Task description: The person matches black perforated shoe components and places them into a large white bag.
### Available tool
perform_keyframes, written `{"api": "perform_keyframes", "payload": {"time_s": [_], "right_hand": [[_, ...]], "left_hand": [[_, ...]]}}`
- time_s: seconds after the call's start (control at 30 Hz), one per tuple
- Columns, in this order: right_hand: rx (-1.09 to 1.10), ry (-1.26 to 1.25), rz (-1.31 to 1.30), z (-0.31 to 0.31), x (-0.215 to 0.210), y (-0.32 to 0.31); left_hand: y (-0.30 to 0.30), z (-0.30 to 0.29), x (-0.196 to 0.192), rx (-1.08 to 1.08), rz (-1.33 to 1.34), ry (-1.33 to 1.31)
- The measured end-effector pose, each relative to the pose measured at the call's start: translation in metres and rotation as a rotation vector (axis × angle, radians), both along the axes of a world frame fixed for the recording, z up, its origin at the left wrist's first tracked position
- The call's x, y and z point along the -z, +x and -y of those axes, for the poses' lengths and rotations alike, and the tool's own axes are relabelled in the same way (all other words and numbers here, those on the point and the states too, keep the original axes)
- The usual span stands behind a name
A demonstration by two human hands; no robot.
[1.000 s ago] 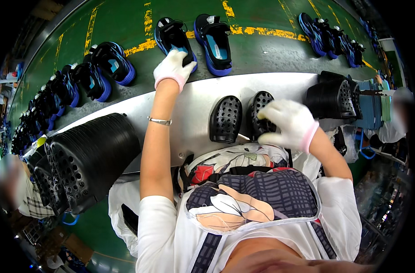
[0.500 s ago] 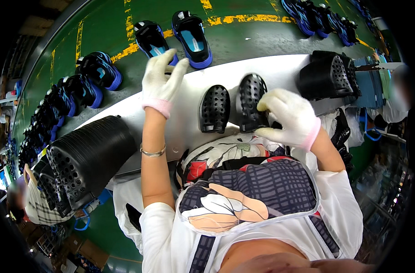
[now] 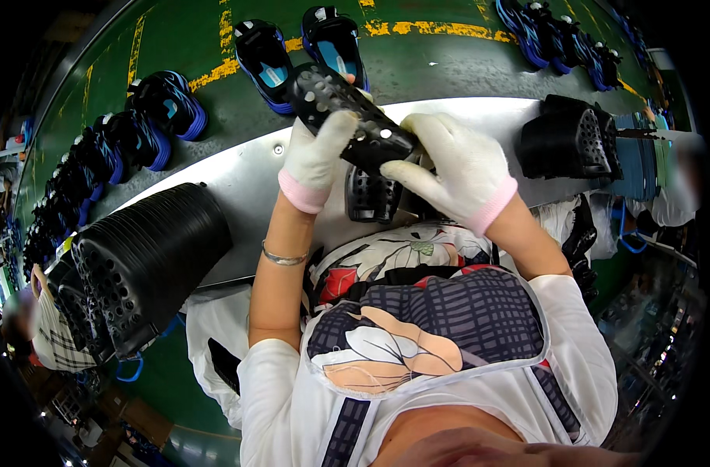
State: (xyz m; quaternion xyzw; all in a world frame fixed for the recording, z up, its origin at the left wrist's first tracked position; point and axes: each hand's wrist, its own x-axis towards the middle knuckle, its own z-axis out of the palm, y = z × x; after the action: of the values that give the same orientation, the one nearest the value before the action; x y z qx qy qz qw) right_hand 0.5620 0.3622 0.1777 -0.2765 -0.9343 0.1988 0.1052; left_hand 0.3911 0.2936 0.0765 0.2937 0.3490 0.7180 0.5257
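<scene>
A black perforated plastic shoe insert is held aslant above the white-topped bench, between both gloved hands. My left hand grips its upper part, thumb across the holed face and some fingers hidden behind. The lower end sits between the thumb and fingers of my right hand. Below, a second black insert lies on the bench, partly covered by the raised one. Just beyond my left hand stand a left shoe and a right shoe, black and blue with light-blue insoles.
A long nested stack of black inserts lies at the left of the bench, a shorter stack at the right. Beyond the bench, rows of shoes run left, and more shoes stand far right on the green surface.
The right-hand insert has come off the bench and is now tilted between both hands. My left hand has moved from near the shoes, down and right, onto it.
</scene>
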Motion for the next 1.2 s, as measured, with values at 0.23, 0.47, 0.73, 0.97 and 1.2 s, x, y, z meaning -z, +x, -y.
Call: {"api": "perform_keyframes", "payload": {"time_s": [0.23,0.47,0.73,0.97,1.2], "right_hand": [[0.007,0.081,-0.046,-0.018,0.032,-0.022],[0.092,-0.096,0.094,-0.051,0.028,-0.020],[-0.022,-0.172,0.370,-0.131,0.019,-0.057],[-0.091,0.063,0.641,-0.155,0.020,-0.133],[0.030,0.011,0.762,-0.130,0.090,-0.173]], "left_hand": [[0.000,-0.009,0.003,-0.094,0.148,-0.088],[-0.018,-0.019,0.014,-0.165,-0.809,-0.285],[-0.012,-0.068,0.049,-0.226,-1.346,-0.354],[-0.012,-0.093,0.048,-0.119,-1.418,-0.519],[-0.034,-0.104,0.046,0.230,-1.366,-0.737]]}}
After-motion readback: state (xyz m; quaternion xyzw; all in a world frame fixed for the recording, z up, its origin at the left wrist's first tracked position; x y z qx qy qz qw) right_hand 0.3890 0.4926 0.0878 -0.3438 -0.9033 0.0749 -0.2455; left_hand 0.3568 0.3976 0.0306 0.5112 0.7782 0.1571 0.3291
